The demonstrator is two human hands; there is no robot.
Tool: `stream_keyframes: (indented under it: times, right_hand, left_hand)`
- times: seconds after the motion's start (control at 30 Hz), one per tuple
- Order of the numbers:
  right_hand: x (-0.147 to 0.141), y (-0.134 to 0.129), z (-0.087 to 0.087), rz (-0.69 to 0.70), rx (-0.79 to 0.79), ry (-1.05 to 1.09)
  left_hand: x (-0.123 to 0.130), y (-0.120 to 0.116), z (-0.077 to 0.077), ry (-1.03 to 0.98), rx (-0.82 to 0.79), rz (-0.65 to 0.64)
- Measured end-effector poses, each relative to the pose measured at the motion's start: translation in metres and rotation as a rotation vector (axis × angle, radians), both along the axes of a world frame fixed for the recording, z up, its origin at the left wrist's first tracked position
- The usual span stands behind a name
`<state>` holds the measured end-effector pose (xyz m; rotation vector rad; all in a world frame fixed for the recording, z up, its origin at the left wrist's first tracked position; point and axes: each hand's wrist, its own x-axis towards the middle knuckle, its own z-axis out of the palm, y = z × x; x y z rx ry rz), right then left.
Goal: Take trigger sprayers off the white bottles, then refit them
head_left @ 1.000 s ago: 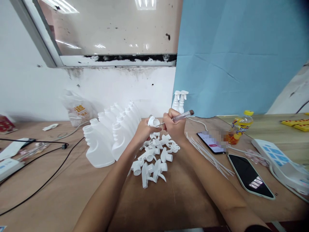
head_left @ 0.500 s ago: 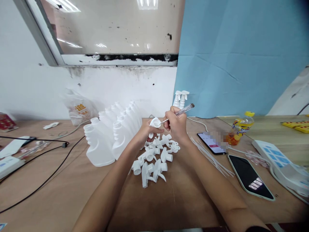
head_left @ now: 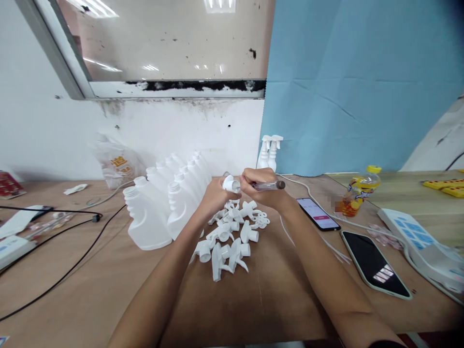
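My left hand [head_left: 214, 192] is closed around a white trigger spray head [head_left: 229, 184], its round open collar turned to the right. In my right hand [head_left: 264, 183] is a slim screwdriver [head_left: 270, 185] with a clear handle and a dark end, lying almost level. Its tip is hidden behind my fingers, close to the spray head's collar. Below both hands lies a pile of loose white spray heads [head_left: 222, 233]. Several small white rings [head_left: 261, 220] rest at the pile's right edge.
Rows of white bottles without tops [head_left: 150, 217] stand left of my hands. Two bottles with spray heads [head_left: 268, 153] stand by the wall. To the right are thin white tubes [head_left: 337, 251], two phones [head_left: 375, 265], a drink bottle [head_left: 360, 191] and a white device [head_left: 416, 241].
The spray head has turned so that its collar faces right. My right hand has lowered the screwdriver from a slant to nearly level and moved slightly closer to my left hand.
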<state>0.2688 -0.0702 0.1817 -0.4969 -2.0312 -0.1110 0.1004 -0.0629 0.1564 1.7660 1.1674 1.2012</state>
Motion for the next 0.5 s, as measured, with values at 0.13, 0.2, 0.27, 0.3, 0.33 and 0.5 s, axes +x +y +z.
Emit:
stream_keyframes:
  times: [0.13,0.2,0.27,0.3,0.33,0.5]
  right_hand:
    - [0.004,-0.004,0.005,0.037,-0.146,-0.090]
    - [0.003,-0.003,0.005,0.049,-0.209,-0.088]
    - [0.001,-0.001,0.003,0.074,-0.270,0.005]
    - [0.000,0.001,0.002,0.100,-0.306,0.081]
    - [-0.001,0.002,0.001,0.139,-0.346,0.165]
    - [-0.004,0.005,0.001,0.331,-0.541,0.415]
  left_hand:
    - [-0.002,-0.005,0.006,0.174,0.106,0.082]
    - [-0.002,-0.006,0.008,0.185,0.114,0.087]
    - [-0.002,-0.007,0.008,0.125,0.069,0.051]
    - [-0.002,-0.008,0.008,0.080,0.033,0.018]
    - [-0.002,-0.008,0.009,0.034,-0.006,-0.022]
    - [-0.002,-0.012,0.011,-0.070,-0.149,-0.200]
